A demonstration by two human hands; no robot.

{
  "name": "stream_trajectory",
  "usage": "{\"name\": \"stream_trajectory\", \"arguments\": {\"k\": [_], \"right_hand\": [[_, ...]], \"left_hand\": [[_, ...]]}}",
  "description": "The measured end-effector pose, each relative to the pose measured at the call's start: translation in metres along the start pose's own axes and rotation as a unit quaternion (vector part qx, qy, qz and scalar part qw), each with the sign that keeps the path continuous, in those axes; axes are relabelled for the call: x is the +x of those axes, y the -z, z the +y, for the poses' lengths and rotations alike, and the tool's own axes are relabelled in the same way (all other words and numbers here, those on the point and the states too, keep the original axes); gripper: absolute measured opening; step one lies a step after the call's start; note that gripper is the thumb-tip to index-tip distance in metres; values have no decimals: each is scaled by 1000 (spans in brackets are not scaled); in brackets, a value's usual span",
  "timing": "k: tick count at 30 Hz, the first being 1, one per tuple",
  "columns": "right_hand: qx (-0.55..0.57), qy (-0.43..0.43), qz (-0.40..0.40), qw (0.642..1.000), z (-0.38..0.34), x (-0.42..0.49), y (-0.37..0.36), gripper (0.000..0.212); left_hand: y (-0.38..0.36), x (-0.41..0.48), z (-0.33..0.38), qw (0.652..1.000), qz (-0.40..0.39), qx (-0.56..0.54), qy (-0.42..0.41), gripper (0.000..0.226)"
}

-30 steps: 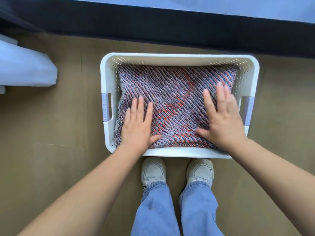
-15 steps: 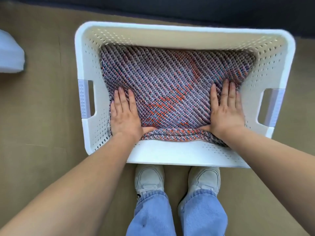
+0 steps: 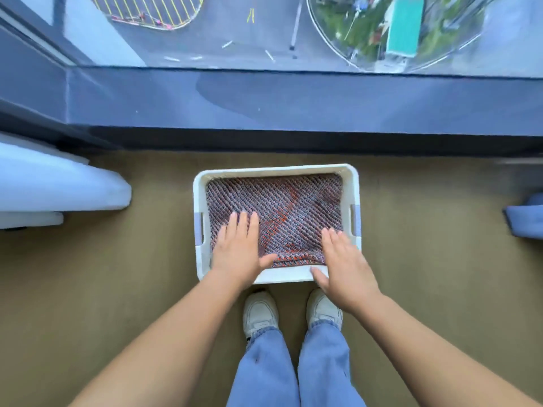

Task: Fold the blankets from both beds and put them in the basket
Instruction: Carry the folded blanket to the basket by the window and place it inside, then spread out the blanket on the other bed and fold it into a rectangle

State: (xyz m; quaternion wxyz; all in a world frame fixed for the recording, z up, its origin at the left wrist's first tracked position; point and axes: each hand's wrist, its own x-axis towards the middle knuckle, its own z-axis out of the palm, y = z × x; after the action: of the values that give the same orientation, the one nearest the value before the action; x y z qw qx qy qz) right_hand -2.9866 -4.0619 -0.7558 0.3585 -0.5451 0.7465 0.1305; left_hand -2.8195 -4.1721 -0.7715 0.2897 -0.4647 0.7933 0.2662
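Observation:
A folded knitted blanket (image 3: pixel 282 207), woven in red, blue and white, lies flat inside the white plastic basket (image 3: pixel 276 169) on the brown floor. It fills the basket from wall to wall. My left hand (image 3: pixel 239 248) hovers with straight fingers over the blanket's near left corner. My right hand (image 3: pixel 342 262) is spread flat over the basket's near right corner and front rim. Neither hand holds anything, and I cannot tell whether they touch the blanket.
A white bed corner (image 3: pixel 58 189) juts in at the left. A blue bedding edge (image 3: pixel 526 218) shows at the far right. A dark window sill (image 3: pixel 293 101) and glass run across behind the basket. My feet (image 3: pixel 291 312) stand just before the basket.
The view has pulled back and up, so the basket looks smaller and the window appears. Both hands have come back from pressing the blanket toward the basket's near edge.

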Motion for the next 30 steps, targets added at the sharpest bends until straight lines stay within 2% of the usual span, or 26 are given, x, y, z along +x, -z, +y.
{"name": "stream_trajectory", "arguments": {"k": [7,11,14,21,25,30], "right_hand": [[52,-51,77,994,-19,-105,125,73],[100,-101,119,983,-21,-178,170,71],[137,-141,141,970,-20,-238,184,71],[206,-268,201,919,-14,-417,160,70],[283,-349,233,862,-21,-534,114,71],[341,-446,263,785,-24,-669,52,70]], "left_hand": [[139,-80,88,987,34,60,-149,84],[200,-133,129,958,70,126,-248,80],[219,-181,163,939,71,171,-290,77],[193,-331,242,889,45,233,-392,78],[149,-432,282,853,6,249,-458,75],[91,-551,342,785,-30,302,-540,71]]}}
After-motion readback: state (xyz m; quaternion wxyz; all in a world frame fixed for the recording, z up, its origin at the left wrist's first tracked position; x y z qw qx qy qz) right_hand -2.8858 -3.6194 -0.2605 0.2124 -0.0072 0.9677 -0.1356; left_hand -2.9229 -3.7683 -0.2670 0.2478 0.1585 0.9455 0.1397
